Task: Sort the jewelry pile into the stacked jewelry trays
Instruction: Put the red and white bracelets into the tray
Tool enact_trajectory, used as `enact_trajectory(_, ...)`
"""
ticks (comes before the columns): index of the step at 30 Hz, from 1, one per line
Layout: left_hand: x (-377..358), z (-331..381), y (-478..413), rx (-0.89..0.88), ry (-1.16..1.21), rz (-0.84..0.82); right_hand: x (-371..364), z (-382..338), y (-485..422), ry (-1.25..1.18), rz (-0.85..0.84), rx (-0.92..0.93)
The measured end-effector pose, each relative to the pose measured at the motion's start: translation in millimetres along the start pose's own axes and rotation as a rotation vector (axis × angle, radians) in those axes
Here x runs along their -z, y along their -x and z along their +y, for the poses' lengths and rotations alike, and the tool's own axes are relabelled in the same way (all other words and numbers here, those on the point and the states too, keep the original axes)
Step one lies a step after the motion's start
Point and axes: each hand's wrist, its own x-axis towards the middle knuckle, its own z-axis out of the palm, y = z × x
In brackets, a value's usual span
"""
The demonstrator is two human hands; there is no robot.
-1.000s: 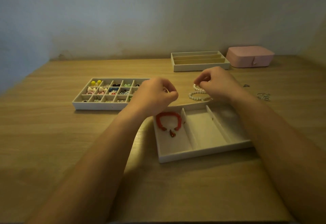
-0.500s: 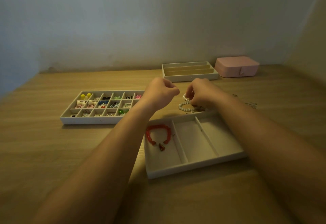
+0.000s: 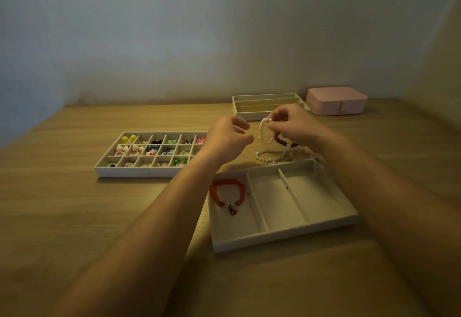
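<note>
My right hand [image 3: 293,123] pinches a white pearl bracelet [image 3: 264,131] and holds it up above the table; a dark red bead strand [image 3: 283,141] hangs by it. My left hand [image 3: 228,139] hovers just left of the bracelet with fingers curled, holding nothing that I can see. Below them lies the jewelry pile, with another pearl bracelet [image 3: 269,156] on the wood. A three-compartment white tray [image 3: 287,235] sits in front; a red bead bracelet [image 3: 227,193] lies in its left compartment. A many-celled tray [image 3: 139,170] of small colourful earrings stands to the left.
A long-slotted white tray [image 3: 249,116] stands at the back by the wall, with a shut pink jewelry box [image 3: 335,101] to its right. The wooden table [image 3: 74,217] stretches bare on the left and in front.
My right hand has lifted the pearl bracelet up off the pile. My left hand rose a little beside it. The view shifted, so the trays sit lower in the frame.
</note>
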Motion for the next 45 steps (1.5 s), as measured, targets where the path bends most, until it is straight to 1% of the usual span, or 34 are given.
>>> enact_trajectory(2, 0, 1, 3, -0.004, 0.035, 0.003, 4, -10, 8, -0.158, 0.001, 0.029)
enact_trajectory(5, 1, 11, 13, -0.028, 0.209, -0.033, 9, -28, 23, -0.342, -0.058, 0.04)
enact_trajectory(7, 6, 18, 24, -0.047, 0.316, -0.039, 12, -38, 32, -0.376, -0.086, 0.059)
enact_trajectory(9, 14, 24, 40, -0.044, 0.383, 0.0, 14, -45, 41, -0.39, -0.108, 0.07)
enact_trajectory(11, 23, 26, 55, -0.014, 0.461, 0.02, 17, -49, 49, -0.412, -0.133, 0.069)
enact_trajectory(13, 31, 25, 70, 0.03, 0.517, 0.006, 18, -52, 58, -0.425, -0.166, 0.057)
enact_trajectory(15, 37, 23, 83, 0.069, 0.518, -0.006, 17, -56, 67, -0.423, -0.205, 0.047)
enact_trajectory(18, 44, 21, 99, 0.09, 0.459, -0.002, 13, -60, 79, -0.376, -0.261, 0.048)
enact_trajectory(22, 49, 10, 119, 0.068, 0.317, -0.001, 2, -62, 93, -0.241, -0.302, 0.059)
enact_trajectory(27, 52, -7, 132, 0.071, 0.198, -0.064, -12, -60, 104, -0.108, -0.377, 0.046)
enact_trajectory(32, 52, -13, 139, 0.052, 0.054, -0.064, -21, -56, 110, -0.028, -0.416, 0.037)
enact_trajectory(36, 51, -19, 139, 0.037, -0.033, -0.105, -24, -53, 113, 0.081, -0.475, 0.048)
enact_trajectory(41, 46, -25, 137, -0.004, -0.141, -0.106, -26, -51, 115, 0.163, -0.518, 0.062)
enact_trajectory(45, 45, -26, 141, -0.081, -0.302, -0.104, -32, -49, 116, 0.232, -0.566, 0.112)
